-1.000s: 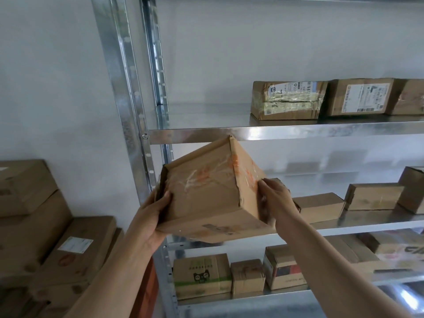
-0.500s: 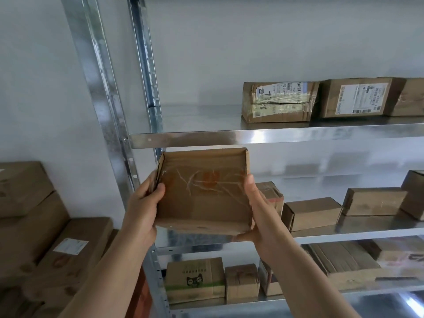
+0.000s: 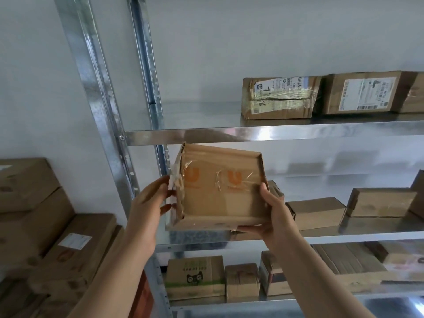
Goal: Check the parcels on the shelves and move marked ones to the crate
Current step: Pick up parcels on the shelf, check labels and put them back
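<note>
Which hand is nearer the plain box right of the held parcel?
Right. The right hand holds the parcel beside the plain box; the left hand is at its far edge.

1. Parcel (image 3: 220,191): brown cardboard, with two orange U-shaped marks under shiny clear tape.
2. Shelf (image 3: 252,134) just above the parcel: silvery grey metal.
3. Box (image 3: 195,280) below the parcel: brown, with a green band and a black cat face.
4. Carton (image 3: 277,97) above and right of the parcel: brown, with yellowed tape and a white label bearing a black barcode.
5. Stack (image 3: 68,244) left of the parcel: brown, with a white label.
</note>
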`<move>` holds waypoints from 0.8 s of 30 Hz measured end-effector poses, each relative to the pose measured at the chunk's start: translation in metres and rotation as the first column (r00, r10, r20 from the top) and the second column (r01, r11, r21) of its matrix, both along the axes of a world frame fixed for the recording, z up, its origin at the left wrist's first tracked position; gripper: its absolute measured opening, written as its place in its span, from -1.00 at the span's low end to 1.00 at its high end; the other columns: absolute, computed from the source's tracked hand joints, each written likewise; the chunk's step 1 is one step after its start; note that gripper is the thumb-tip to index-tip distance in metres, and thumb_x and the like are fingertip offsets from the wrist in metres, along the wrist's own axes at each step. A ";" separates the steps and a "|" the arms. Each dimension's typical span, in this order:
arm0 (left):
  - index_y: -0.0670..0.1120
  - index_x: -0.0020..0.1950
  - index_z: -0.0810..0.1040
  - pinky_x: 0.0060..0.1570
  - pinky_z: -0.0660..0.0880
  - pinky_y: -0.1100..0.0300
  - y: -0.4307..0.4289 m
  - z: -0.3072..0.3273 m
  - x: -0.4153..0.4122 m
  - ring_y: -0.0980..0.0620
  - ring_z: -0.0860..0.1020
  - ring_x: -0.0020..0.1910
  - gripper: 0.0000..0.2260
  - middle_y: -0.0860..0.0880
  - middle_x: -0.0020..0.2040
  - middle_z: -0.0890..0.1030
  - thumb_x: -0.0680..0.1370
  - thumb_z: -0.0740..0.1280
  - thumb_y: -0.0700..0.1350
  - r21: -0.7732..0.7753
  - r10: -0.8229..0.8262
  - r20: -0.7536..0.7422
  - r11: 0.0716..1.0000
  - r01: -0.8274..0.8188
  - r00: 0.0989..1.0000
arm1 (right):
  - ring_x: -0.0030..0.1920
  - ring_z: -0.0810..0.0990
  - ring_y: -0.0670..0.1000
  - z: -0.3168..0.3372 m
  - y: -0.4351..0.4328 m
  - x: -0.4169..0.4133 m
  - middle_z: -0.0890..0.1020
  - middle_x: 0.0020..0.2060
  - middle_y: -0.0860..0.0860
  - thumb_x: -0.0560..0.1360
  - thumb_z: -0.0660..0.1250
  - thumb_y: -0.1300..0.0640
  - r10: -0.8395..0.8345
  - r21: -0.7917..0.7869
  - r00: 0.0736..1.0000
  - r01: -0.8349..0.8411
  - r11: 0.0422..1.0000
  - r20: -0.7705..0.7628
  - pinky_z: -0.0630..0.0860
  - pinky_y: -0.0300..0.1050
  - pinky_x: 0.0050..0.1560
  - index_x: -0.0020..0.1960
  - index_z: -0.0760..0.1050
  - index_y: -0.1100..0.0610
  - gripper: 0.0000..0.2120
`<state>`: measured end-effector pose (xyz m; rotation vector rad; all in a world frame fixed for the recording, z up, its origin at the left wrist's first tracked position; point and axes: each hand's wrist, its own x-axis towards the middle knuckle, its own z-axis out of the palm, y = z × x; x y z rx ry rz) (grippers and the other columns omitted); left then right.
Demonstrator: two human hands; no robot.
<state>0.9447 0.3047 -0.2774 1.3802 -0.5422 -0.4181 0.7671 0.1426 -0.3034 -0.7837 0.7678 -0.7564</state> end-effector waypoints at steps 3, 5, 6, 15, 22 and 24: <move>0.08 0.05 0.61 -0.12 0.54 0.22 0.007 0.000 0.010 0.16 0.68 -0.11 -0.79 0.16 -0.12 0.71 0.65 0.26 -0.21 0.032 -0.011 0.032 0.999 0.010 0.999 | 0.18 0.62 0.32 -0.008 -0.006 -0.002 0.63 0.20 0.17 0.47 0.47 -0.08 0.074 0.056 0.997 -0.075 0.996 0.017 0.53 0.57 0.06 0.20 0.56 0.09 -0.61; 0.08 0.02 0.60 -0.14 0.50 0.25 0.013 0.000 0.015 0.23 0.65 -0.15 -0.79 0.18 -0.15 0.70 0.61 0.31 -0.24 0.089 -0.026 0.066 0.996 0.020 0.997 | 0.22 0.59 0.38 -0.015 -0.008 -0.001 0.61 0.26 0.21 0.43 0.48 -0.10 0.132 0.118 0.990 -0.138 0.983 0.053 0.49 0.63 0.02 0.28 0.56 0.11 -0.50; 0.08 -0.01 0.60 -0.14 0.49 0.24 0.017 -0.002 0.017 0.24 0.65 -0.18 -0.79 0.17 -0.17 0.71 0.59 0.33 -0.25 0.118 -0.022 0.075 0.993 0.013 0.997 | 0.24 0.57 0.40 -0.019 -0.008 0.000 0.61 0.27 0.22 0.44 0.47 -0.11 0.148 0.149 0.987 -0.157 0.976 0.070 0.48 0.65 0.02 0.29 0.57 0.11 -0.50; -0.09 0.15 0.56 -0.28 0.49 0.11 0.037 -0.020 0.042 -0.03 0.67 -0.15 -0.79 -0.07 -0.10 0.70 0.58 0.39 -0.02 0.272 -0.025 -0.105 0.961 0.053 0.994 | 0.31 0.47 0.48 -0.047 0.006 -0.004 0.54 0.35 0.28 0.54 0.38 -0.14 0.209 0.289 0.964 -0.249 0.924 0.163 0.32 0.75 0.12 0.39 0.51 0.06 -0.51; -0.12 0.18 0.61 -0.17 0.60 0.02 0.049 -0.018 0.050 -0.09 0.72 -0.17 -0.65 -0.10 -0.08 0.75 0.50 0.44 0.06 0.187 -0.115 -0.278 0.967 0.171 0.954 | 0.34 0.46 0.49 -0.053 0.019 -0.003 0.53 0.37 0.30 0.55 0.34 -0.18 0.221 0.318 0.948 -0.288 0.903 0.229 0.29 0.73 0.19 0.42 0.50 0.06 -0.48; -0.10 0.19 0.61 -0.17 0.61 0.01 0.053 -0.018 0.051 -0.13 0.72 -0.13 -0.62 -0.12 -0.03 0.74 0.47 0.45 0.09 0.157 -0.137 -0.331 0.967 0.198 0.934 | 0.34 0.45 0.49 -0.055 0.022 -0.003 0.54 0.37 0.30 0.57 0.31 -0.19 0.228 0.318 0.943 -0.300 0.900 0.243 0.29 0.73 0.20 0.41 0.51 0.05 -0.50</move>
